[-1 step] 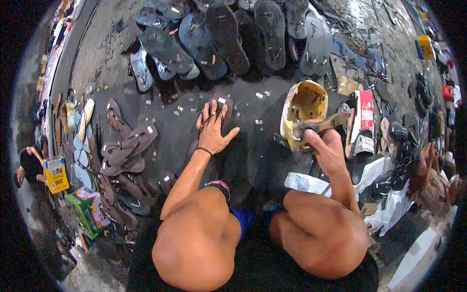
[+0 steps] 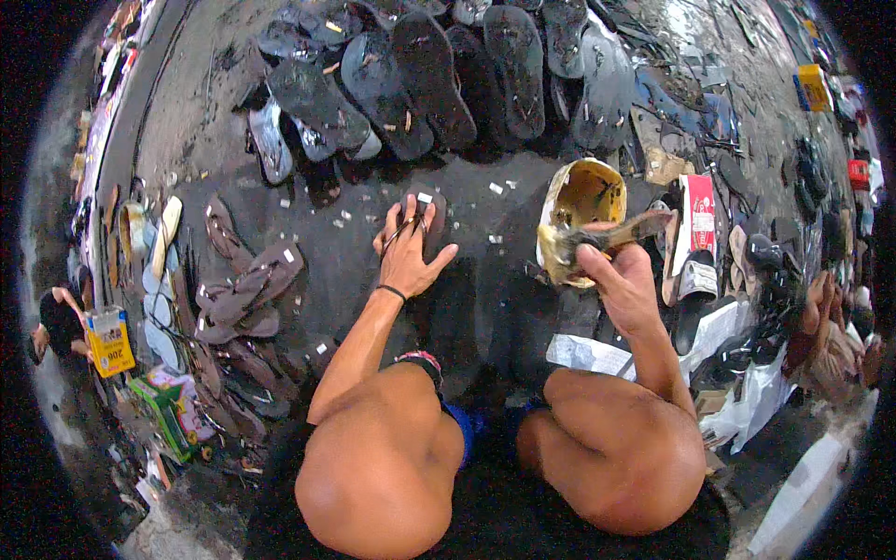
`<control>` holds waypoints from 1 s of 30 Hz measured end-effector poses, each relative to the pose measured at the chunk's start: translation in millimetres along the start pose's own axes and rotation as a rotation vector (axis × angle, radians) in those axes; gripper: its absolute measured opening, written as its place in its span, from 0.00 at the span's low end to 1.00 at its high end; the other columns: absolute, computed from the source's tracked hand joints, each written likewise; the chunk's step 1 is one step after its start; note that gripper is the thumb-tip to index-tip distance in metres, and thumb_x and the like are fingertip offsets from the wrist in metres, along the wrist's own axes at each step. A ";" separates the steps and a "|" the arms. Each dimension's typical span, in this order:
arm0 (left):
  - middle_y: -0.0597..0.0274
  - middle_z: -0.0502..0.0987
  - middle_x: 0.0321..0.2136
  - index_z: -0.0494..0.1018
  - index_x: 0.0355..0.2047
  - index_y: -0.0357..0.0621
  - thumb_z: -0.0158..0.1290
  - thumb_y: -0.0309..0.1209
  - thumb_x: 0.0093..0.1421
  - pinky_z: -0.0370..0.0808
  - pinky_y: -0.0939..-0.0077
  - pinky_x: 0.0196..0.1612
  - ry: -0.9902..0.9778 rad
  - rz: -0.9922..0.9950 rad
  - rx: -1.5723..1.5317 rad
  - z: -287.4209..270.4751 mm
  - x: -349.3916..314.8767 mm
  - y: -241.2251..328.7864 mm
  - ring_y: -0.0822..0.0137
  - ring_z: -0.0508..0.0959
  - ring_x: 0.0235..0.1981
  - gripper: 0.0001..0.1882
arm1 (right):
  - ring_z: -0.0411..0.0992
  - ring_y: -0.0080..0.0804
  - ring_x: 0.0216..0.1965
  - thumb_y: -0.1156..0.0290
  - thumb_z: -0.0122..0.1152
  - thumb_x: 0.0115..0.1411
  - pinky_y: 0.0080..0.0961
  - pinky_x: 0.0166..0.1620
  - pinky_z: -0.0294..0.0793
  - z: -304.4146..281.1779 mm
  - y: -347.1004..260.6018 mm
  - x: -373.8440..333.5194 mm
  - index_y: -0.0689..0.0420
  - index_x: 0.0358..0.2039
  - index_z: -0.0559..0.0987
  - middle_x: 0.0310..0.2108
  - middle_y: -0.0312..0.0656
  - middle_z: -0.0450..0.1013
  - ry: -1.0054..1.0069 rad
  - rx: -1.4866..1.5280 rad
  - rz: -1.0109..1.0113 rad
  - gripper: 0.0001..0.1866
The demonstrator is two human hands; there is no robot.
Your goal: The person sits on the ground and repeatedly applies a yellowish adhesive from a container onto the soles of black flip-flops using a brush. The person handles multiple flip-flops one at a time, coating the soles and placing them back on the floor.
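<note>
My left hand (image 2: 406, 252) lies palm down with spread fingers on a dark brown flip-flop (image 2: 433, 217). The sandal's front, with a small white label, shows beyond my fingertips; much of the rest is hidden under the hand. Pinched between thumb and fingers of my right hand (image 2: 623, 287) is a brush (image 2: 644, 227) with a flat handle. Its head, coated in something yellowish, is at the near rim of a cut-open, pale yellow container (image 2: 544, 210), stained brown inside. Whether the brush touches that rim I cannot tell.
Large dark flip-flops (image 2: 427, 79) stand in a row at the far side. Brown flip-flops (image 2: 245, 294) are piled at left, near a green box (image 2: 166, 411) and a yellow can (image 2: 110, 341). A red and white box (image 2: 696, 219) is at right. People sit at both edges.
The brush head has shifted slightly left at the container's near rim. My left hand stays on the flip-flop, and the whole view has moved only a little.
</note>
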State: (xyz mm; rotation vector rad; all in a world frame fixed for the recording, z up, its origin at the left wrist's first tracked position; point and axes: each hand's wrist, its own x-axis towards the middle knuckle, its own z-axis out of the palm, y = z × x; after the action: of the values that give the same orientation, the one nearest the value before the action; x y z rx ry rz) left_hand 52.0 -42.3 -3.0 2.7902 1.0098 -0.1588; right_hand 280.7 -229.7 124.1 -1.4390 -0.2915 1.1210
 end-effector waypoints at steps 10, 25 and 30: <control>0.52 0.71 0.59 0.61 0.66 0.40 0.41 0.52 0.69 0.71 0.57 0.60 -0.020 -0.408 -2.208 -47.0 48.3 -19.2 0.51 0.73 0.58 0.34 | 0.79 0.39 0.45 0.79 0.68 0.54 0.31 0.49 0.76 96.9 -29.6 65.9 0.54 0.48 0.82 0.44 0.44 0.80 -0.236 -0.600 -0.940 0.19; 0.51 0.71 0.59 0.63 0.64 0.40 0.38 0.52 0.69 0.73 0.55 0.59 0.077 -0.350 -2.123 -54.7 17.5 -38.6 0.52 0.73 0.57 0.33 | 0.80 0.37 0.41 0.73 0.70 0.55 0.33 0.44 0.77 103.9 -26.2 36.3 0.54 0.42 0.84 0.38 0.45 0.81 -0.230 -0.571 -0.884 0.13; 0.44 0.68 0.61 0.61 0.66 0.39 0.37 0.52 0.68 0.69 0.49 0.62 0.042 -0.128 -2.289 -104.5 26.5 21.7 0.45 0.72 0.58 0.35 | 0.79 0.28 0.35 0.68 0.65 0.63 0.28 0.40 0.78 68.2 -58.5 124.0 0.61 0.45 0.81 0.35 0.45 0.81 0.071 -0.471 -0.625 0.13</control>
State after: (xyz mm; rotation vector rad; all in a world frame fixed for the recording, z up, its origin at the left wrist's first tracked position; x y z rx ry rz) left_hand 90.6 -21.8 97.9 0.6079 0.4936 0.6208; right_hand 316.2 -81.0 132.6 -1.6244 -0.9304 0.5013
